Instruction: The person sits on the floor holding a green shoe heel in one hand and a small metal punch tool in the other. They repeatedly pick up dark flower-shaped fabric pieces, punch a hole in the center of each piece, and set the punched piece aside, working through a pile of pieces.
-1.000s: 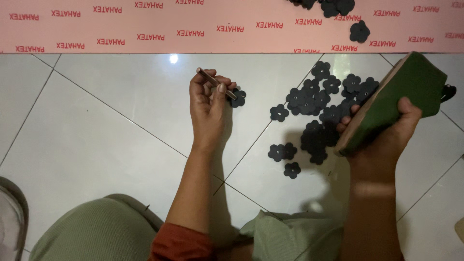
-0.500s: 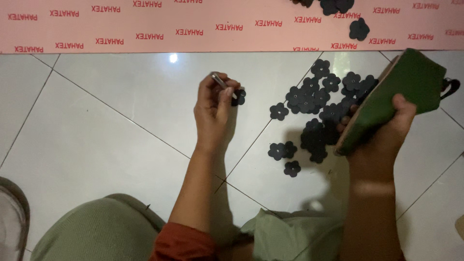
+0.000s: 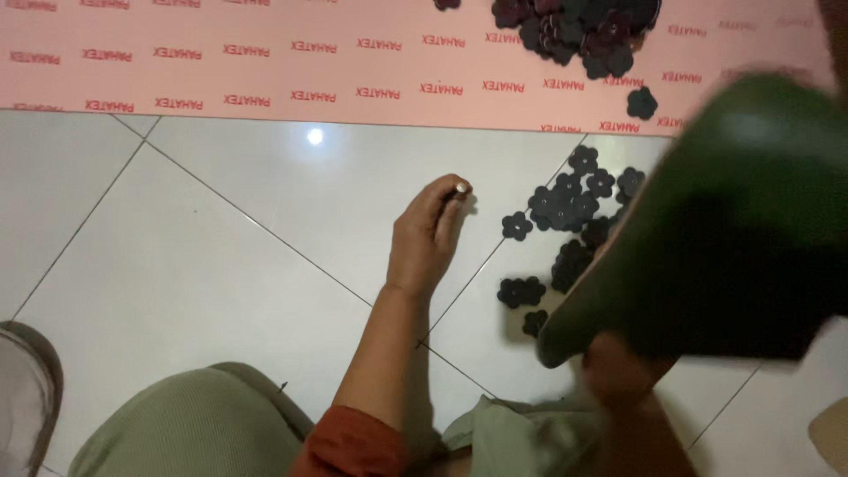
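Note:
My left hand (image 3: 430,231) rests on the white tile floor (image 3: 221,256), its fingers pinched on a small metal rod (image 3: 461,187) that is almost wholly hidden. My right hand (image 3: 618,375) grips a thick green slab (image 3: 733,221). The slab is lifted close to the camera and looks large and blurred. Black flower-shaped cutouts (image 3: 565,208) lie scattered on the tiles to the right of my left hand, and the slab covers some of them. One single cutout (image 3: 516,226) lies nearest my left fingertips.
A pink sheet with rows of red print (image 3: 265,62) runs across the far side of the floor, with another pile of black cutouts (image 3: 574,31) on it. My olive-clad legs (image 3: 194,424) fill the bottom. A grey object (image 3: 22,389) sits at the left edge.
My right hand has swung the green slab up toward the camera. My left hand has dropped from a raised position to the floor, and the cutout once under its fingers is out of sight.

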A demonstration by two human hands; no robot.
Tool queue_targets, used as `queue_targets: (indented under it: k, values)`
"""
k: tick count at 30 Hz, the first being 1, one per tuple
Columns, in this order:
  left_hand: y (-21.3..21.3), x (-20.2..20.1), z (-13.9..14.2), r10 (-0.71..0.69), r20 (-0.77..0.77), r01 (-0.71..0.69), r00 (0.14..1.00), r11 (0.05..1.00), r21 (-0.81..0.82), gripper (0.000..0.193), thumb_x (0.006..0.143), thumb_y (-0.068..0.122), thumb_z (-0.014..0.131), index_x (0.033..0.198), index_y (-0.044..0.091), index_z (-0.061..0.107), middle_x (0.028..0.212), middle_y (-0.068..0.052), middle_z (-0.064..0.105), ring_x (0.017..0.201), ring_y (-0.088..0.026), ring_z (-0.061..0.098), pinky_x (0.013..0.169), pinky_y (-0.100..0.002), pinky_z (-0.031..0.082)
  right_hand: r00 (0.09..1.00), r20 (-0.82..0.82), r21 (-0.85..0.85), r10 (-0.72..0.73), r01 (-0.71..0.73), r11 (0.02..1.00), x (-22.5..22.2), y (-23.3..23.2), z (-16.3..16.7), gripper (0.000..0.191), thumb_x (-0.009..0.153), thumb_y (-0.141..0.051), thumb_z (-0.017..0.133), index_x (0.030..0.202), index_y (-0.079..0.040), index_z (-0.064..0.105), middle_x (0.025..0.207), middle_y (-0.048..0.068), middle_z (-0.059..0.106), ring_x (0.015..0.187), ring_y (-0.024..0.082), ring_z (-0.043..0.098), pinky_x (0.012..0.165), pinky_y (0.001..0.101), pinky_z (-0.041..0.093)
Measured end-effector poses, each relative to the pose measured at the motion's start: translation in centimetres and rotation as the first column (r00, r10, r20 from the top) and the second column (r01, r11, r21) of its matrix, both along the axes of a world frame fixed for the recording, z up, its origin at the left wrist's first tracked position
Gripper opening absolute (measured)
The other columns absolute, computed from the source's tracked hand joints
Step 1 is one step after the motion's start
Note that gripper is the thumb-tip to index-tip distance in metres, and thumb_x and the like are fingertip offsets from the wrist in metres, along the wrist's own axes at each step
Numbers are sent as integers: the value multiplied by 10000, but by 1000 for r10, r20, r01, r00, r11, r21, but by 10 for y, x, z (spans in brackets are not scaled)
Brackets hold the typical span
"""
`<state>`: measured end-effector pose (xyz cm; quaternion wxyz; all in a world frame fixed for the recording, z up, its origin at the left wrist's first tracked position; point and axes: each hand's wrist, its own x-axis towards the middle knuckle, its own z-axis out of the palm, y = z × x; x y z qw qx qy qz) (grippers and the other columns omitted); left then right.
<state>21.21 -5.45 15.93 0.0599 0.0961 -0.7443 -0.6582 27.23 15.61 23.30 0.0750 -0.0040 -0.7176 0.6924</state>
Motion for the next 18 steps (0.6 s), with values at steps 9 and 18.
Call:
queue_targets:
  k: [9,18]
  values:
    - [-2,-1,2,-6,-13,7,1000,999,49,172,1027,52,599,1193,72,641,1079,-79,738,957,-169,725,860,-282,575,964,208,119,163,-191,974,-19,-41,25,610,787,-101,757,1345,13,539,1210,137,680,1003,216,687,851,310,609]
    - [-3,-1,-1,-21,149,29,989,998,-52,192,994,22,575,1163,47,663,932,-74,692,812,-167,667,785,-298,559,954,102,506,281,-293,811,-29,-42,3,626,775,-156,778,1330,23,550,1183,115,615,1058,235,628,924,370,514]
